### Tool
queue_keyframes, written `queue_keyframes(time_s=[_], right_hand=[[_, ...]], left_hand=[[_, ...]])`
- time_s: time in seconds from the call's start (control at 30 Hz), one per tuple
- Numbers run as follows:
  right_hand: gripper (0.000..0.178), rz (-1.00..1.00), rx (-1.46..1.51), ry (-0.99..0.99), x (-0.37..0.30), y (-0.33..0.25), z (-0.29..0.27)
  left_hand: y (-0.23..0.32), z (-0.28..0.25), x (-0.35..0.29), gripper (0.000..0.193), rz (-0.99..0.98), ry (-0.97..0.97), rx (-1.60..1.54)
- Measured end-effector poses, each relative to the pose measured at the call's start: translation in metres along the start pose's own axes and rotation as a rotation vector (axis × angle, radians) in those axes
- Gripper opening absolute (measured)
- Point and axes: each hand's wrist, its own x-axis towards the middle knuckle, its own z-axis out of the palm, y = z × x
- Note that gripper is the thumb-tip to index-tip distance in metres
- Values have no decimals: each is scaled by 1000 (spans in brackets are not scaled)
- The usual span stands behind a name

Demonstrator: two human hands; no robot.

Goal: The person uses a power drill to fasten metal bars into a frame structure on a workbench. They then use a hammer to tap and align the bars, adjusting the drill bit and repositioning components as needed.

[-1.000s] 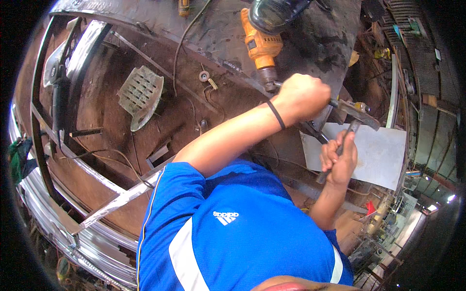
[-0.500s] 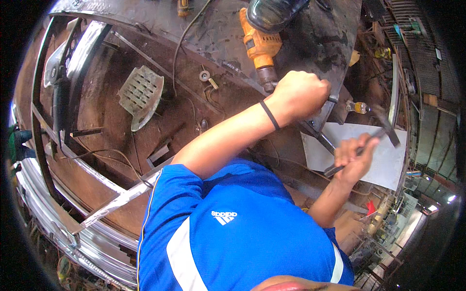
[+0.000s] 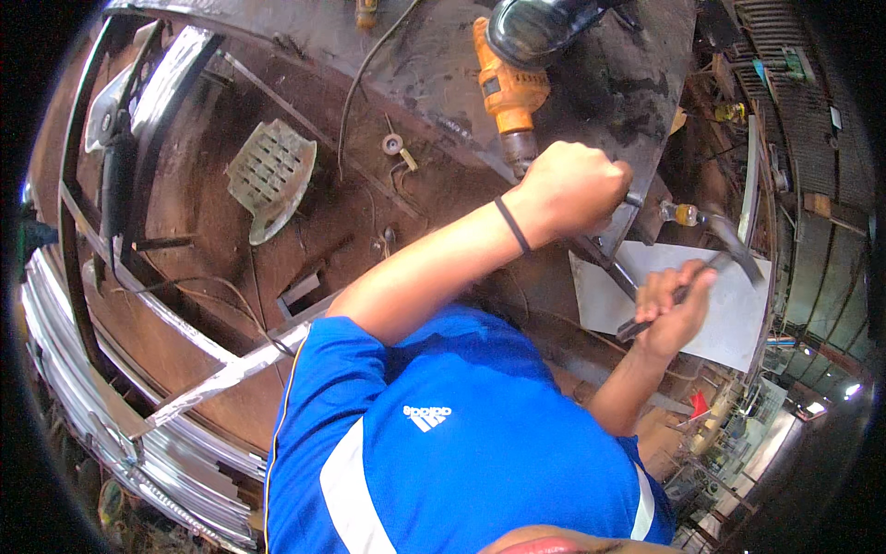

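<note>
My left hand (image 3: 577, 191) is closed in a fist around a short dark metal rod (image 3: 634, 198), whose end sticks out on the right of the fist. My right hand (image 3: 676, 305) grips the handle of a hammer (image 3: 735, 251). The hammer's head points up and to the right, apart from the rod and slightly blurred. Just beyond my left fist lies an orange power drill (image 3: 510, 88), its chuck pointing toward the fist. Below the fist a dark metal bar (image 3: 614, 270) slants down toward my right hand.
A black shoe (image 3: 535, 32) rests against the drill on the dark metal worktop (image 3: 637, 83). A white sheet (image 3: 738, 323) lies beneath my right hand. To the left are a slotted metal plate (image 3: 270, 175), a cable (image 3: 355, 88) and a metal frame (image 3: 208, 388). A bottle (image 3: 681, 214) lies near the hammer.
The surroundings have shifted slightly to the right in view. My left fist sits slightly lower around the rod. The hammer stays in my right hand, moved only a little.
</note>
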Motion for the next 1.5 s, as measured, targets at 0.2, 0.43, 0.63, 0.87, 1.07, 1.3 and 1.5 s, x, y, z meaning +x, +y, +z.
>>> queue_keyframes(time_s=[0.2,0.43,0.63,0.87,1.07,1.3,1.5], right_hand=[[48,143,-299,-79,-16,9,10],[46,68,-194,-170,-18,4,23],[46,43,-136,-141,-20,8,21],[45,10,-15,-49,-20,-6,-5],[46,55,-38,-37,-31,4,-6],[47,25,-197,1,-32,-11,-5],[50,-154,-15,64,-24,-10,-4]], left_hand=[[-4,-4,-9,20,-50,-18,-11],[-7,-6,-19,11,-24,6,-11],[-7,-7,-23,12,7,17,-32],[10,8,-14,11,139,60,-27],[0,2,-2,14,173,-170,15],[1,-3,8,14,91,-254,24],[1,-7,13,17,52,-101,-67]])
